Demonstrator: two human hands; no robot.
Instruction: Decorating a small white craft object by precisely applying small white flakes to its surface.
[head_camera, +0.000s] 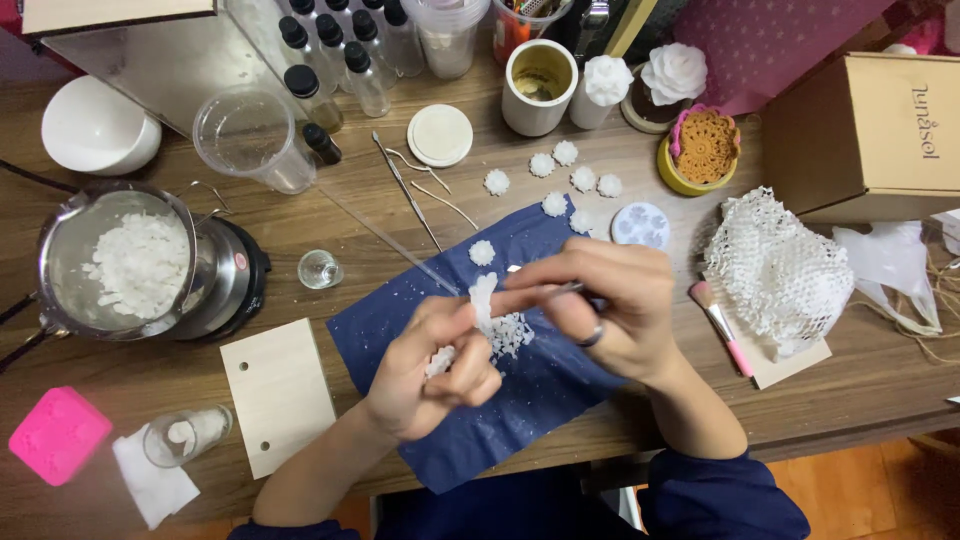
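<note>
My left hand (432, 372) pinches a small white wax piece (483, 298) between thumb and fingertips; my right hand (600, 305) grips a thin metal tool (562, 290) against it. White shavings (510, 335) lie below on the dark blue cloth (545, 395), wax flowers (583, 179) beyond.

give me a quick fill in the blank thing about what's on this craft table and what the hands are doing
1. The left hand holds a small ____ wax piece.
2. The right hand pinches a thin metal tool over a dark ____ cloth.
3. The metal pot on the left holds white ____.
4. The square mould near the table's front left edge is ____.

Missing words: white; blue; flakes; pink
</note>
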